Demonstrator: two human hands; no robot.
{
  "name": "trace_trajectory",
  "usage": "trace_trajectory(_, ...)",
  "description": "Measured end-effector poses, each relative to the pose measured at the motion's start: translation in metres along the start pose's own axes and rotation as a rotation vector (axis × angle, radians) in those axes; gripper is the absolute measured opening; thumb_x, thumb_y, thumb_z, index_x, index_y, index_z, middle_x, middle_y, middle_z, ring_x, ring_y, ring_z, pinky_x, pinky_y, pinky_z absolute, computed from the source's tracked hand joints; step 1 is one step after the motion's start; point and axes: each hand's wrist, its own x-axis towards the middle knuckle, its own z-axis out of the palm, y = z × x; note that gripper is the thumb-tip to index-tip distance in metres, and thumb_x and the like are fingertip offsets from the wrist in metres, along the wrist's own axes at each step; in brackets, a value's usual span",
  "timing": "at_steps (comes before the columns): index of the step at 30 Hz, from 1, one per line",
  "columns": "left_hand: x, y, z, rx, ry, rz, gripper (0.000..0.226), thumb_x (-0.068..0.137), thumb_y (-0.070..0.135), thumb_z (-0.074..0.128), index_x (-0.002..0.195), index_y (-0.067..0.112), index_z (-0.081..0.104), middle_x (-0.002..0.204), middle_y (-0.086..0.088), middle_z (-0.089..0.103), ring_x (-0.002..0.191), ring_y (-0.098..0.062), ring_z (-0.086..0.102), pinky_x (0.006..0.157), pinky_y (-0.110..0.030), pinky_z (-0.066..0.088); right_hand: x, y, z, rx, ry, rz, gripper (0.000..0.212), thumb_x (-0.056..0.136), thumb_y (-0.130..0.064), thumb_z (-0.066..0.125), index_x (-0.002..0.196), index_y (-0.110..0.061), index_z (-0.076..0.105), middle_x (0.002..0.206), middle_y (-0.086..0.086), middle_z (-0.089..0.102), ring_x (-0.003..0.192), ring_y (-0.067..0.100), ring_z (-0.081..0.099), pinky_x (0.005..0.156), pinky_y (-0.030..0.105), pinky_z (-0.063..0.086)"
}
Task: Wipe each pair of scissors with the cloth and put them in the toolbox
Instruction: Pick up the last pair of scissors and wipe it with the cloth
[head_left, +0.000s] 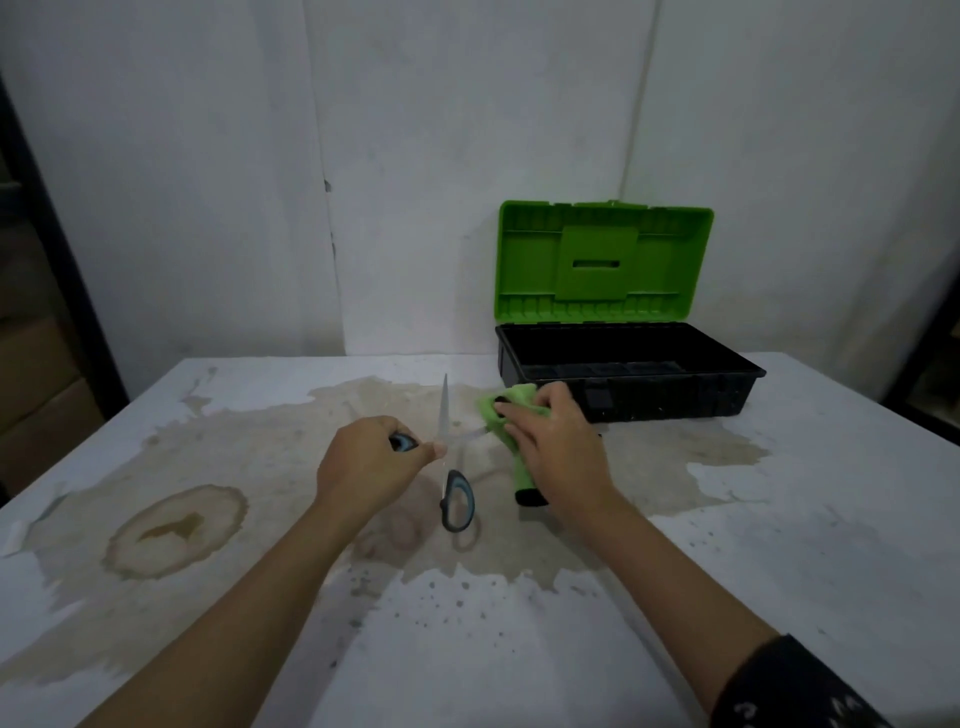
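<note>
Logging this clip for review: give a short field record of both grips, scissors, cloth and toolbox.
left grip: holds one handle of the scissors, blades spread
right grip: holds the green cloth round one blade
toolbox: open, green lid upright, interior dark
table: white, stained
unclear: green-and-black object under the right grip

A plain workroom or store room, a white table (779, 519) with big brown stains, a bare white wall (208, 156) behind, an open green toolbox (602, 260) right of the middle, brown boxes (36, 364) at the left edge
</note>
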Motion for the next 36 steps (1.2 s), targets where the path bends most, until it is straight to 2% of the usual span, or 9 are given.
trace_trajectory(3, 0.0, -0.006, -0.002, -0.017, -0.027, -0.02, 0.043, 0.069, 0.056, 0.071, 0.076, 0.014, 0.065, 0.072, -0.002, 0.063, 0.068, -0.018, 0.058, 0.064, -0.036, 0.051, 0.004, 0.015, -0.011, -0.009, 0.085, 0.144, 0.027, 0.092, -0.029, 0.057, 0.115, -0.022, 0.068, 0.101, 0.004, 0.042, 0.084, 0.017, 0.048, 0.069, 0.036, 0.05)
trace_trajectory(6, 0.004, -0.002, -0.002, 0.017, -0.026, -0.026, 0.041, 0.069, 0.057, 0.071, 0.075, 0.017, 0.064, 0.068, 0.002, 0.059, 0.067, -0.016, 0.056, 0.06, -0.031, 0.048, 0.0, -0.009, -0.02, 0.065, 0.13, 0.02, 0.03, 0.091, -0.03, 0.055, 0.118, -0.022, 0.066, 0.105, 0.005, 0.045, 0.084, 0.014, 0.047, 0.069, 0.026, 0.048)
trace_trajectory(11, 0.003, 0.004, 0.003, -0.028, -0.024, 0.0, 0.044, 0.069, 0.056, 0.071, 0.074, 0.013, 0.066, 0.07, -0.003, 0.063, 0.066, -0.017, 0.059, 0.06, -0.033, 0.049, -0.014, -0.024, -0.003, -0.048, -0.02, -0.174, 0.047, 0.097, -0.044, 0.032, 0.115, -0.02, 0.068, 0.098, 0.011, 0.054, 0.081, 0.022, 0.054, 0.051, 0.028, 0.041)
trace_trajectory(13, 0.001, -0.001, 0.003, -0.016, -0.024, -0.011, 0.044, 0.069, 0.056, 0.071, 0.074, 0.012, 0.066, 0.071, -0.005, 0.064, 0.067, -0.018, 0.059, 0.061, -0.035, 0.049, -0.007, -0.006, 0.0, -0.022, -0.031, -0.07, 0.065, 0.094, -0.06, 0.02, 0.115, -0.019, 0.066, 0.098, 0.006, 0.05, 0.08, 0.012, 0.047, 0.055, 0.022, 0.035)
trace_trajectory(16, 0.0, -0.007, 0.002, 0.041, -0.052, -0.018, 0.04, 0.069, 0.057, 0.07, 0.072, 0.017, 0.065, 0.071, 0.0, 0.063, 0.067, -0.015, 0.058, 0.058, -0.031, 0.046, 0.01, 0.009, -0.007, -0.032, -0.025, 0.05, 0.04, 0.093, -0.045, 0.044, 0.119, -0.022, 0.063, 0.103, 0.003, 0.044, 0.081, 0.007, 0.041, 0.066, 0.028, 0.047)
trace_trajectory(18, 0.0, -0.005, 0.002, 0.07, -0.062, 0.004, 0.038, 0.068, 0.059, 0.07, 0.069, 0.021, 0.063, 0.069, 0.002, 0.061, 0.065, -0.012, 0.056, 0.053, -0.027, 0.042, 0.016, -0.005, -0.014, -0.013, 0.028, -0.09, 0.03, 0.091, -0.03, 0.057, 0.119, -0.024, 0.065, 0.102, 0.008, 0.047, 0.083, 0.018, 0.049, 0.061, 0.034, 0.051)
trace_trajectory(22, 0.001, 0.004, 0.002, 0.137, -0.071, 0.076, 0.037, 0.069, 0.059, 0.068, 0.068, 0.023, 0.059, 0.069, 0.002, 0.06, 0.066, -0.015, 0.056, 0.053, -0.026, 0.04, 0.019, -0.029, -0.008, -0.106, -0.117, -0.352, 0.031, 0.088, -0.03, 0.06, 0.118, -0.03, 0.064, 0.101, 0.011, 0.05, 0.084, 0.027, 0.053, 0.05, 0.028, 0.042)
trace_trajectory(27, -0.004, -0.006, 0.003, 0.118, -0.093, 0.075, 0.033, 0.069, 0.057, 0.07, 0.067, 0.026, 0.058, 0.069, 0.009, 0.058, 0.066, -0.01, 0.054, 0.053, -0.024, 0.039, 0.037, -0.006, -0.008, -0.121, -0.162, -0.083, 0.031, 0.093, -0.032, 0.052, 0.123, -0.029, 0.062, 0.106, 0.01, 0.044, 0.092, 0.025, 0.05, 0.066, 0.036, 0.05)
trace_trajectory(36, 0.006, -0.006, -0.001, -0.09, -0.143, 0.007, 0.043, 0.07, 0.055, 0.07, 0.08, 0.014, 0.066, 0.083, -0.004, 0.066, 0.077, -0.018, 0.059, 0.07, -0.035, 0.05, 0.012, -0.001, -0.012, 0.297, -0.179, 0.285, 0.035, 0.093, -0.03, 0.056, 0.127, -0.027, 0.059, 0.103, 0.006, 0.044, 0.087, 0.012, 0.043, 0.069, 0.013, 0.027)
